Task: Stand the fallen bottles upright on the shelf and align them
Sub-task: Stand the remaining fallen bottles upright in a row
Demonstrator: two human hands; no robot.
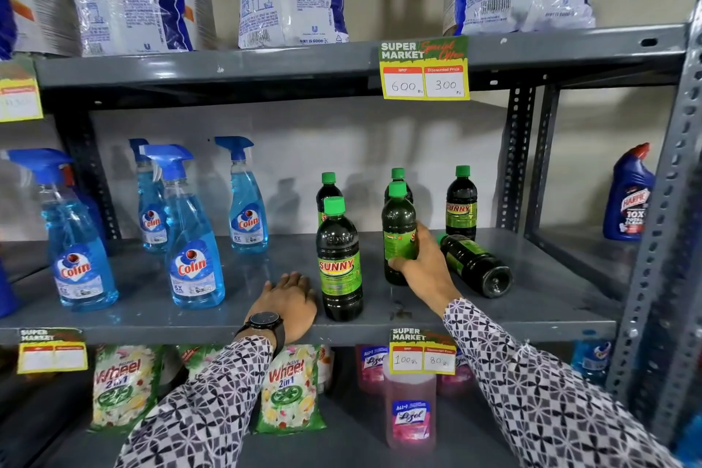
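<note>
Several dark Sunny bottles with green caps stand on the grey middle shelf [532, 300]. My right hand [419, 266] grips one upright bottle [398, 228] around its label. Just right of that hand, one bottle lies on its side [475, 264], cap toward the back left and base toward the front. A front bottle [339, 262] stands upright beside my left hand [288, 302], which rests flat on the shelf, palm down, holding nothing. Further upright bottles stand at the back: one behind the front bottle [326, 190], one behind the held bottle [399, 175], and one at the right [461, 203].
Blue Colin spray bottles [193, 239] fill the left of the same shelf. A Harpic bottle [628, 194] stands past the right upright post [516, 160]. Detergent bags sit on the shelf above; Wheel packs and pink Lizol bottles [410, 410] sit below. Price tags [424, 68] hang on shelf edges.
</note>
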